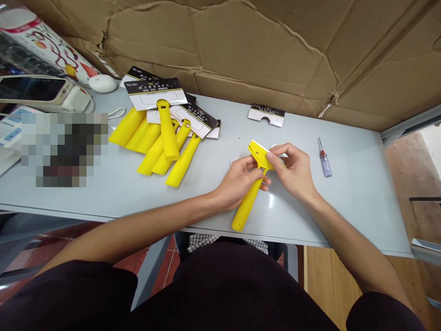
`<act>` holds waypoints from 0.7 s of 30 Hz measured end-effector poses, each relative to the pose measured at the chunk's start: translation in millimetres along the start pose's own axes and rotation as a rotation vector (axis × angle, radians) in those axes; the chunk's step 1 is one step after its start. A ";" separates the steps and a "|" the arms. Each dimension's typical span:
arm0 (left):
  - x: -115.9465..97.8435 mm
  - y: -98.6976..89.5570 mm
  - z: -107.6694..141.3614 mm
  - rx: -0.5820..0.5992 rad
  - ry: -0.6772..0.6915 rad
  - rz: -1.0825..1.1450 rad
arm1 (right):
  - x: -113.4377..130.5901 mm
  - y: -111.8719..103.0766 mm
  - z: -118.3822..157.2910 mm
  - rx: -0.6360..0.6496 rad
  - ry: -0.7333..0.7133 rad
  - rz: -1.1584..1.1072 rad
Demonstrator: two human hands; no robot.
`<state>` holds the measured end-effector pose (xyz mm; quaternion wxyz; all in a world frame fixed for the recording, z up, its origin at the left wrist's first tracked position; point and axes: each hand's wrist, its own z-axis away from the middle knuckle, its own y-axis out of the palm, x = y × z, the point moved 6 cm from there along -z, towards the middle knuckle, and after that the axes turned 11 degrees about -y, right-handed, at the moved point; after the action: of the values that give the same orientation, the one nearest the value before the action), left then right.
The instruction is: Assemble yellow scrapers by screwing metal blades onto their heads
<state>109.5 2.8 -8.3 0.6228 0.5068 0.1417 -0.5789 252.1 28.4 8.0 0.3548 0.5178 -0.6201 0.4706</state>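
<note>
A yellow scraper [250, 200] is held over the table, its handle slanting down toward the table's front edge. My left hand [241, 181] is closed around the neck just below the head. With thumb and fingers, my right hand [292, 168] grips the right side of the wide head, where a small hole shows. A thin pale edge runs along the head's top. Something white, partly hidden, shows behind my right fingers. Two tiny metal pieces [229, 162], perhaps nuts, lie left of the scraper. To the right lies a screwdriver [324, 161] with a clear handle.
Several yellow scraper handles [168, 133] with black-and-white cards [156, 92] are piled at the left. A loose card [266, 115] lies near the cardboard wall [241, 50]. Farther left are a phone-like device [31, 89], a white rounded object [102, 83] and a blurred-out patch.
</note>
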 end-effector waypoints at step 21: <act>1.6 1.5 -3.5 -0.002 -0.008 0.021 | 2.4 -3.0 -1.6 -0.015 -0.065 0.072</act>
<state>112.7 4.3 -10.3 0.6298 0.5055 0.1344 -0.5742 254.4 29.2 11.4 0.3209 0.5074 -0.6532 0.4614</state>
